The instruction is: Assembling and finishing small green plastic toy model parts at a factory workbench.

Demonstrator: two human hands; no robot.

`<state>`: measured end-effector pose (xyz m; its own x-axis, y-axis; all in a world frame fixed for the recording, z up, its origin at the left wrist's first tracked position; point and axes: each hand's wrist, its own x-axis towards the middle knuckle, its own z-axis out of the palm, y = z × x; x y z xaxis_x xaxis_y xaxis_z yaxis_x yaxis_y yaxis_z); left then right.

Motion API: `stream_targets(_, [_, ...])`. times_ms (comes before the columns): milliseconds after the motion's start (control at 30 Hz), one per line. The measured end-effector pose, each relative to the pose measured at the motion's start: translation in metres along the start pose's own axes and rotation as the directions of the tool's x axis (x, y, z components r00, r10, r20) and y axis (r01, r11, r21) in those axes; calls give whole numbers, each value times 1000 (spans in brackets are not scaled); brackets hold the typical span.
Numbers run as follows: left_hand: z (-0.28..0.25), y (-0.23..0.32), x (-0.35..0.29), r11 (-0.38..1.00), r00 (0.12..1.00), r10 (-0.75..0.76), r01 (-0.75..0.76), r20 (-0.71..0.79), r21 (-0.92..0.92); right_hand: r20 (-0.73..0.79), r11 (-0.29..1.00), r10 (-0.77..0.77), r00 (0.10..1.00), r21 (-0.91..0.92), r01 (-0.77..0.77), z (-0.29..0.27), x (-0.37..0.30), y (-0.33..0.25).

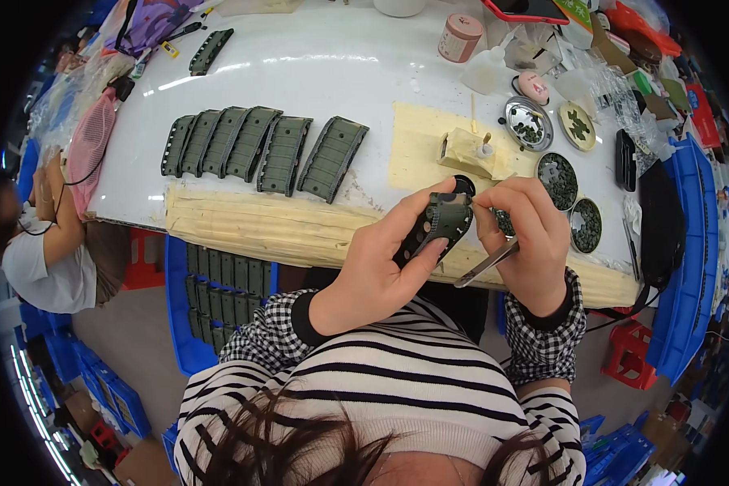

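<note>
My left hand is wrapped round a dark green curved plastic part, held up at the table's near edge. Its thumb lies across the part's lower end. At the part's right edge, the thumb and forefinger of my right hand are pinched together; whether a small piece is between them cannot be made out. Metal tweezers are tucked in the same hand, pointing down and left. Just beyond my hands stands a block wrapped in yellowish tape with a small peg on top.
Several similar green parts lie in a row at left. Round tins of small dark pieces and a metal dish stand at right. A blue crate below the table holds more green parts. Another person's arm is at far left.
</note>
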<state>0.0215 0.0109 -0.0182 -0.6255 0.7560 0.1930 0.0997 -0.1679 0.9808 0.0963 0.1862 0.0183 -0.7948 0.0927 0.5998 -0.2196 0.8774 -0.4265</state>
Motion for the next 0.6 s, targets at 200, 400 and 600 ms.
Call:
stream_targets(200, [1, -1, 0, 1000, 1000, 8, -8, -6, -18, 24, 998, -58, 998, -16, 58, -3, -1, 3])
stream_targets(400, [-3, 6, 0, 992, 992, -101, 106, 75, -67, 34, 1000, -26, 999, 14, 25, -1, -6, -2])
stream_targets(600, [-1, 2, -2, 985, 990, -101, 113, 96, -128, 32, 999, -25, 999, 24, 24, 0, -10, -4])
